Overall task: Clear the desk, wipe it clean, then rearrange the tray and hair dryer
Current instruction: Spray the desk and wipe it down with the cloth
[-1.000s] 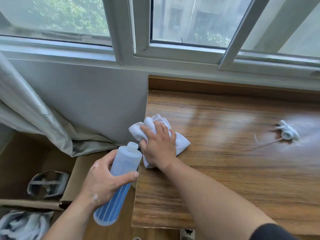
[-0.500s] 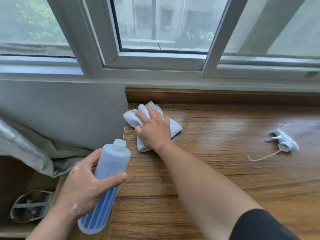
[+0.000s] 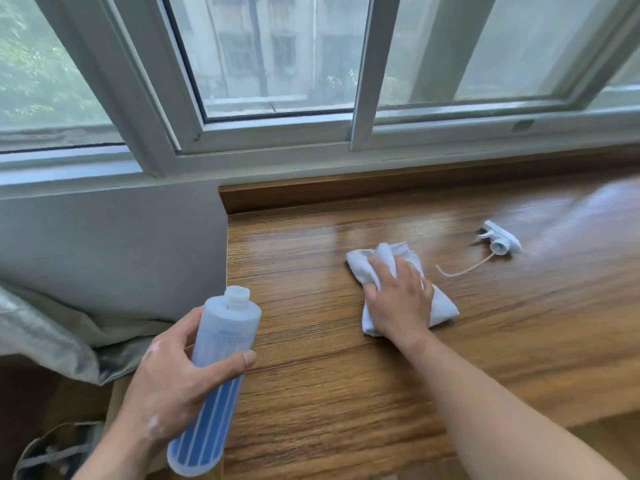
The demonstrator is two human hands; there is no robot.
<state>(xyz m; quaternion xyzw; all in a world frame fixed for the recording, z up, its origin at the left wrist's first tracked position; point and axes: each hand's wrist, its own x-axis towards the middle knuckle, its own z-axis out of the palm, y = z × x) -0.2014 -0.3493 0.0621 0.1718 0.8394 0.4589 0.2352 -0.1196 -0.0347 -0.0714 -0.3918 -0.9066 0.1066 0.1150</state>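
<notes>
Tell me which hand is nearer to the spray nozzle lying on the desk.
The right hand: it presses the white cloth just left of the spray nozzle. The left hand holds the bottle at the desk's left edge, much farther away.

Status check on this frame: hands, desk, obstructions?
Left hand grips uncapped bottle. Right hand presses white cloth on desk. Spray head lies loose right of cloth.

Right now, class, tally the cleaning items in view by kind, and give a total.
bottle: 1, gripped by the left hand
cloth: 1, under the right hand
spray head: 1, lying on the desk
Total: 3
</notes>
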